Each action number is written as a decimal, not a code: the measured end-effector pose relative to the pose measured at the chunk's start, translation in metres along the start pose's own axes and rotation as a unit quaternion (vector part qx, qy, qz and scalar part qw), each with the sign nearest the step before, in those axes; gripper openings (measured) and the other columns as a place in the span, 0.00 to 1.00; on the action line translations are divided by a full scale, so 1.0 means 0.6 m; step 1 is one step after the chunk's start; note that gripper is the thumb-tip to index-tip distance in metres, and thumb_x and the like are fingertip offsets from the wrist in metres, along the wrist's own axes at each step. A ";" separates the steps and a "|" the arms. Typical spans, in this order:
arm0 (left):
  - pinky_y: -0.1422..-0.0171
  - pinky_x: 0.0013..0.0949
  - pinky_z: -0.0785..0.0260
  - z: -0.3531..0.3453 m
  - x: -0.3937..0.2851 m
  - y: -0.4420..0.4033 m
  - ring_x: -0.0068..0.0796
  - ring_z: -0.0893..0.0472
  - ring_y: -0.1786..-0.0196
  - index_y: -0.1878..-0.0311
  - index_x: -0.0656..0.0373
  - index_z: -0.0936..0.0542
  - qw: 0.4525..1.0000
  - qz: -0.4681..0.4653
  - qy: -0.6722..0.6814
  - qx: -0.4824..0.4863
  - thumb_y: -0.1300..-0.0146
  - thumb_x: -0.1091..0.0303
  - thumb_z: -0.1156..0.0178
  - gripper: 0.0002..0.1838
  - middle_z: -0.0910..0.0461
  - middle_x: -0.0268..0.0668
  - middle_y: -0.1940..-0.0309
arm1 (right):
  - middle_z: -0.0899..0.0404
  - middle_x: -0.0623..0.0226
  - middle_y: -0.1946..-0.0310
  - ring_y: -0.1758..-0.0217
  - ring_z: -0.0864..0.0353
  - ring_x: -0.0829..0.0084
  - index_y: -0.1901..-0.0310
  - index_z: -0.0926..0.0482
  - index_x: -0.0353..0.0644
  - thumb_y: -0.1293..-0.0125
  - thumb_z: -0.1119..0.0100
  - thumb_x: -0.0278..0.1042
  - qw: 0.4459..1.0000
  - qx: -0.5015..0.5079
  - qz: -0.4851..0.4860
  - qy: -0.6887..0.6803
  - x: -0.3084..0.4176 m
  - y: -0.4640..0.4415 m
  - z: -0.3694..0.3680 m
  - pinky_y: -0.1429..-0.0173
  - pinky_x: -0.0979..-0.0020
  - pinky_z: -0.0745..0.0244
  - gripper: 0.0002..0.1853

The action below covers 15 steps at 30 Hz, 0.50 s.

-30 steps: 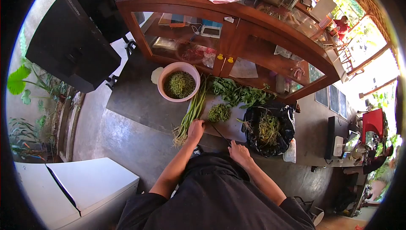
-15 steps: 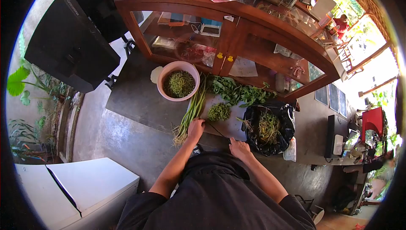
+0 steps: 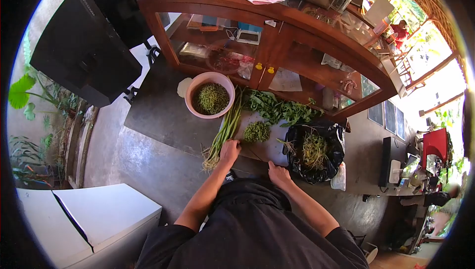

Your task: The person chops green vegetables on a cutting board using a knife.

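My left hand [image 3: 230,151] is closed at the front edge of the pale board, right beside a bundle of long spring onions [image 3: 227,128] with roots at the near end. Whatever its fingers pinch is too small to make out. My right hand [image 3: 279,174] is closed with the index finger stretched forward, on what looks like a thin dark knife [image 3: 258,156] pointing toward my left hand. Beyond the hands, a heap of small chopped green pieces [image 3: 256,132] lies on the board [image 3: 275,145]. Leafy greens [image 3: 282,108] are spread behind it.
A pink bowl [image 3: 188,101] of chopped greens stands behind left. To the right sits a black plastic bag [image 3: 336,162] with roots and yellowed trimmings. A glass-doored wooden cabinet [image 3: 271,36] backs the table; a white fridge [image 3: 114,214] is lower left. Other people are far right.
The dark knife lies a little lower and shows less clearly between my hands. Both hands keep nearly the same place; the view has shifted slightly.
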State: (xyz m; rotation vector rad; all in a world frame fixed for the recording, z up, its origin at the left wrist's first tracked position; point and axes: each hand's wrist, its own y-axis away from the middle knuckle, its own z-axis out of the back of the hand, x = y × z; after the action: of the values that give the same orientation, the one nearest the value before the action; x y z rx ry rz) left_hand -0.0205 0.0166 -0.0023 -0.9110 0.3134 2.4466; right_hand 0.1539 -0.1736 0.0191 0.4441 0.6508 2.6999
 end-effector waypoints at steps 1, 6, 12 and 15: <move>0.51 0.44 0.27 0.000 -0.001 -0.001 0.49 0.20 0.58 0.61 0.64 0.17 1.000 0.009 0.007 0.025 0.51 0.71 0.37 0.12 0.19 0.51 0.65 | 0.20 0.45 0.66 0.61 0.20 0.43 0.50 0.37 0.42 0.32 0.55 0.41 1.000 0.010 -0.011 -0.012 -0.002 0.001 -0.004 0.58 0.45 0.27 0.15; 0.51 0.43 0.27 0.007 -0.011 -0.001 0.48 0.20 0.58 0.63 0.65 0.17 1.000 0.017 0.006 0.020 0.52 0.69 0.36 0.13 0.19 0.51 0.65 | 0.20 0.45 0.66 0.62 0.20 0.43 0.50 0.37 0.42 0.32 0.56 0.42 0.999 0.019 -0.029 -0.024 0.019 0.013 0.014 0.59 0.45 0.26 0.15; 0.51 0.43 0.27 -0.002 -0.004 -0.009 0.47 0.19 0.58 0.64 0.65 0.18 0.998 0.037 -0.003 0.055 0.53 0.66 0.34 0.14 0.18 0.50 0.65 | 0.19 0.46 0.70 0.65 0.19 0.43 0.52 0.37 0.43 0.32 0.55 0.42 0.999 0.002 -0.036 -0.010 0.027 0.010 0.008 0.61 0.45 0.26 0.14; 0.52 0.43 0.27 -0.005 0.001 -0.011 0.47 0.19 0.59 0.64 0.65 0.18 0.998 0.029 -0.013 0.058 0.53 0.65 0.33 0.15 0.18 0.50 0.65 | 0.20 0.47 0.70 0.65 0.20 0.43 0.52 0.38 0.43 0.32 0.55 0.42 0.999 -0.009 -0.034 -0.012 0.029 0.008 0.010 0.62 0.44 0.27 0.14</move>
State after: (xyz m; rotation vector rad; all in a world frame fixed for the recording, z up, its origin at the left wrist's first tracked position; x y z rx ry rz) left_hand -0.0156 0.0215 -0.0048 -0.8296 0.4736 2.4626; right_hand 0.1391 -0.1688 0.0302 0.4411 0.6237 2.6294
